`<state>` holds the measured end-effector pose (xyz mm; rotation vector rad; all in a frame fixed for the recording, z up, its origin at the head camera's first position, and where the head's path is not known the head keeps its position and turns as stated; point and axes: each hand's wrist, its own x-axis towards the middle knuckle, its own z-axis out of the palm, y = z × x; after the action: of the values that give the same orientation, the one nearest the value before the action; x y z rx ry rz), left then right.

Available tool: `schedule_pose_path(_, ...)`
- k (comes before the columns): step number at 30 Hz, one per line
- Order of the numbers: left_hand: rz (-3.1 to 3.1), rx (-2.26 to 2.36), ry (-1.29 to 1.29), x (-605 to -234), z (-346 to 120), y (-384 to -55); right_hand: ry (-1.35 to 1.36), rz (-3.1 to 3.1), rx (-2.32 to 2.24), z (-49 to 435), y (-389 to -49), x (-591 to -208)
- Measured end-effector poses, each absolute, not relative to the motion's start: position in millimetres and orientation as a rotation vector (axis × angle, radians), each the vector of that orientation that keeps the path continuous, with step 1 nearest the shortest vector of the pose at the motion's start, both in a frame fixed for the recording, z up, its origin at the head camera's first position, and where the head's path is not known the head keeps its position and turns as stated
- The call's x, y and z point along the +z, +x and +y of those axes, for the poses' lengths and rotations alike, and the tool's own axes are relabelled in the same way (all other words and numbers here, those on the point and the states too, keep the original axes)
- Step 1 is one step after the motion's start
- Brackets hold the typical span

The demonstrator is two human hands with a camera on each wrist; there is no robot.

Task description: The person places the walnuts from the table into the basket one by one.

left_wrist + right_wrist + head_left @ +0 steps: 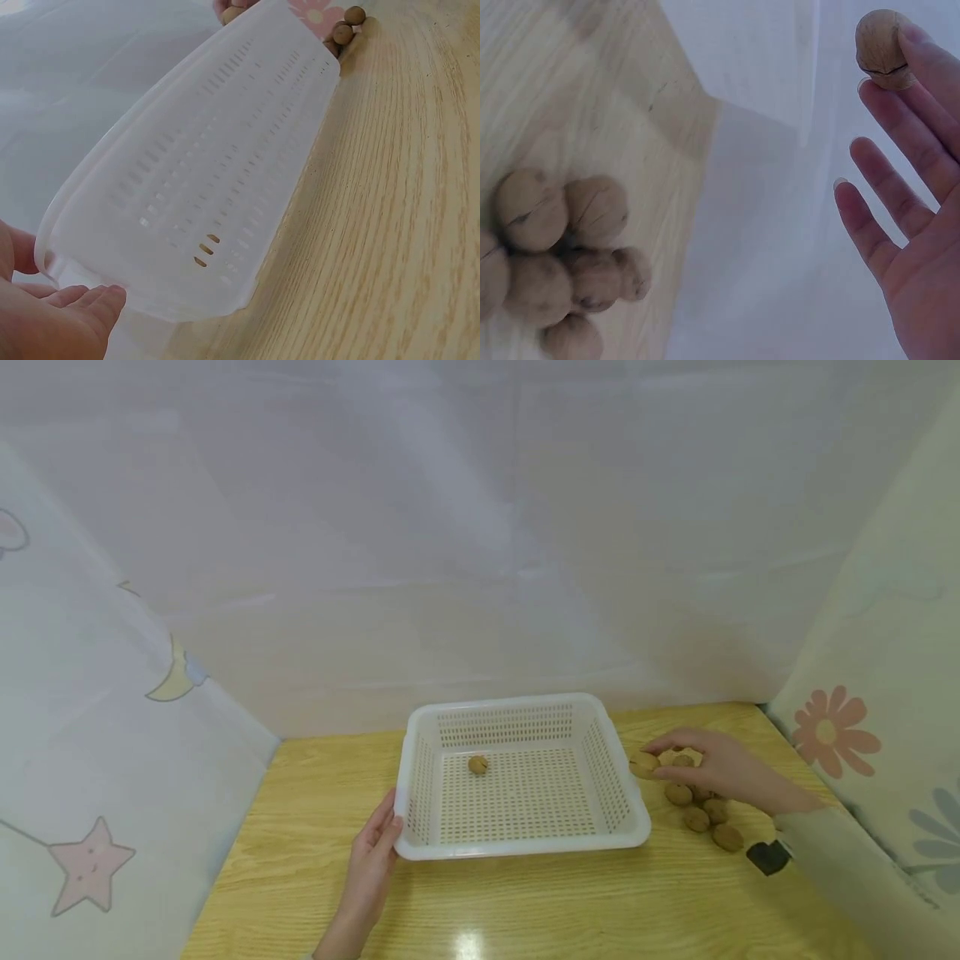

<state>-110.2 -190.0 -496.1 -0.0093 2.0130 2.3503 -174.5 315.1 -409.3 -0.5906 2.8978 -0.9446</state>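
A white plastic basket (517, 852) with slotted walls stands on the wooden table, one walnut (477, 765) lying inside toward its left. My left hand (371, 852) grips the basket's left rim, thumb on top and fingers beneath, as the left wrist view (67, 315) also shows. Just beyond the basket's right rim, my right hand (712, 768) pinches a walnut (883, 49) between thumb and fingertips, with the other fingers spread. Below and beside that hand lies a cluster of several walnuts (536, 289), partly hidden by it in the head view.
The wooden table (300, 827) has pale cloth walls (480, 568) behind it and on both sides, printed with a star (93, 867) and flowers (835, 731). A small black object (768, 857) shows at the right sleeve's cuff.
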Motion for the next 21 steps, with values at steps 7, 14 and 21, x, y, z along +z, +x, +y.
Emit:
schedule_pose_path(7,2.022,2.339,-0.024,-497.0,-190.6,-110.3,-0.642,2.844,-0.977,281.0,-199.0,-404.6)
schedule_pose_path(14,2.008,2.347,-0.035,-497.3,-190.6,-110.6,-0.717,2.764,-1.003,248.9,-226.0,-405.0)
schedule_pose_path(21,2.002,2.351,-0.013,-494.1,-190.7,-109.9,-0.839,2.695,-1.041,217.7,-248.7,-407.6)
